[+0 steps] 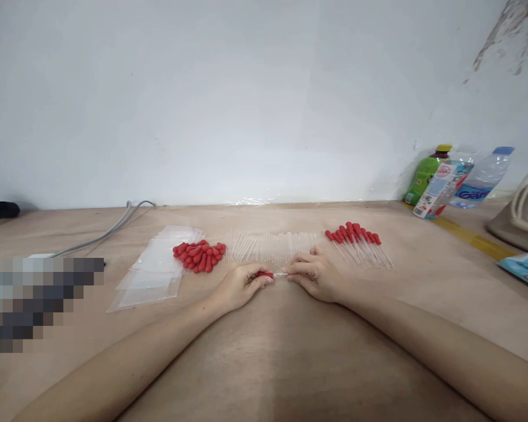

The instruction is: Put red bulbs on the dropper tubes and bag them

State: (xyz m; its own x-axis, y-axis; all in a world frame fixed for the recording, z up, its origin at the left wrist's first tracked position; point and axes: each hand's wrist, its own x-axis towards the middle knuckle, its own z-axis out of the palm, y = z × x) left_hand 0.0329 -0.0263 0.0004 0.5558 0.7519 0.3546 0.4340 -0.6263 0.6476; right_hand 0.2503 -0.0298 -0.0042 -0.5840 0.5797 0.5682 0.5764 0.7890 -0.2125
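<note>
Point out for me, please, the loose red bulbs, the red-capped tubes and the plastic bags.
Loose red bulbs (198, 256): head view, middle of the pile.
Red-capped tubes (359, 243): head view, clear shafts below the caps.
Plastic bags (153, 257): head view, a bag's flat face.

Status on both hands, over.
Left hand pinching small red rubber-looking bulb. Right hand pinching thin clear tube, pointed toward bulb. No obstruction visible between hands.

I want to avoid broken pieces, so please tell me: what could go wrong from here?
The thin clear tube in the right hand might crack or slip if pushed crookedly against the red bulb in the left hand.

Loose tubes lie just beyond the hands, so a knuckle could scatter them.
</note>
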